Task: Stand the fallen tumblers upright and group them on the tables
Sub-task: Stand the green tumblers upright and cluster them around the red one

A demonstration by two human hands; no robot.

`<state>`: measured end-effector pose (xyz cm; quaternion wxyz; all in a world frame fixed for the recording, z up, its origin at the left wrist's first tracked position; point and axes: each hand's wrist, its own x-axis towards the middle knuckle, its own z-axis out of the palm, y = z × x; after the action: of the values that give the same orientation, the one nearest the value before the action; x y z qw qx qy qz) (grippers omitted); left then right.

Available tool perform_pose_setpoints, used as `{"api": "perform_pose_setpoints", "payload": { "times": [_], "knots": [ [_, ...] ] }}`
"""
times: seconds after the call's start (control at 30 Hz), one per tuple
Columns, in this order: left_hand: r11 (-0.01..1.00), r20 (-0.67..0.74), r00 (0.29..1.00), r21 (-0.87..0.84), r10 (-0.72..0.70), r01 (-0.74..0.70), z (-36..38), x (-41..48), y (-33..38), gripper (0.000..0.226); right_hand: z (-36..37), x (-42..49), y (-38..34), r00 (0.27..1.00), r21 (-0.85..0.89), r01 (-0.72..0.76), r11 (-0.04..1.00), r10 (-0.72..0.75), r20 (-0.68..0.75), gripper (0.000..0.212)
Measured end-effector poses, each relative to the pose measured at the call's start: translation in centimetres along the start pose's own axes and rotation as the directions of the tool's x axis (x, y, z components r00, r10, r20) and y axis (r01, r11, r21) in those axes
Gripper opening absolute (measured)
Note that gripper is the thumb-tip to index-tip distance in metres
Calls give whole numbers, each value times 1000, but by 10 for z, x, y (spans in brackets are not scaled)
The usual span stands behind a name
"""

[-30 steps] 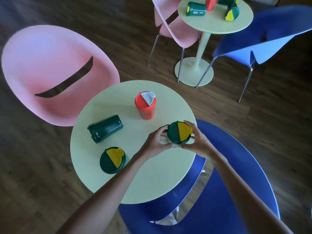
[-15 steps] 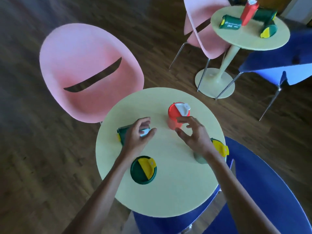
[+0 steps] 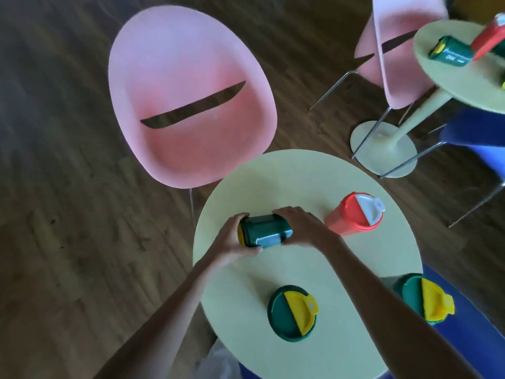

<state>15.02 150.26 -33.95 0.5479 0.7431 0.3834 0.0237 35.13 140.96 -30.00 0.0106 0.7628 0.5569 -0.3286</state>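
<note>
A dark green tumbler [image 3: 263,230] lies on its side near the left edge of the round pale-yellow table [image 3: 287,170], its yellow lid pointing left. My left hand [image 3: 232,240] grips its lid end and my right hand [image 3: 303,225] holds its base end. A red tumbler [image 3: 352,214] with a white lid stands upright to the right. Two green tumblers with yellow lids stand upright nearer me, one in the middle [image 3: 292,313], one at the right edge [image 3: 423,298]. On a second table [image 3: 448,86] at the far right, a green tumbler [image 3: 451,47] lies fallen beside a red tumbler [image 3: 489,36].
A pink chair [image 3: 188,99] stands behind the near table on the left, another pink chair [image 3: 401,50] by the far table. A blue chair [image 3: 472,337] sits under the near table's right side, and another blue chair [image 3: 475,129] lies beyond. The floor is dark wood.
Both hands left the right-hand green tumbler standing and moved left. They now grip the fallen green tumbler at its two ends. The view has shifted left and closer.
</note>
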Motion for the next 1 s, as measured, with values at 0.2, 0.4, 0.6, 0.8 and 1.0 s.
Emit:
{"api": "perform_pose_setpoints", "payload": {
  "times": [0.2,0.4,0.6,0.8,1.0],
  "knots": [
    [989,-79,994,-126,74,-83,-23,-2,11,93,-5,-9,-4,998,338,32,940,-9,-68,77],
    [907,-146,983,-388,114,-163,-38,-2,36,94,-10,-28,-13,990,643,28,765,66,-121,72],
    [907,-109,979,-369,175,-203,-34,-1,65,95,-20,-47,-18,981,686,26,727,112,-156,84],
    [951,13,968,-185,252,-246,-29,-1,79,106,-26,-63,-13,971,770,88,632,117,-207,75],
    [949,41,961,-172,274,-263,-18,-1,66,93,-9,-63,-7,981,813,50,580,125,-150,85]
  ]
}}
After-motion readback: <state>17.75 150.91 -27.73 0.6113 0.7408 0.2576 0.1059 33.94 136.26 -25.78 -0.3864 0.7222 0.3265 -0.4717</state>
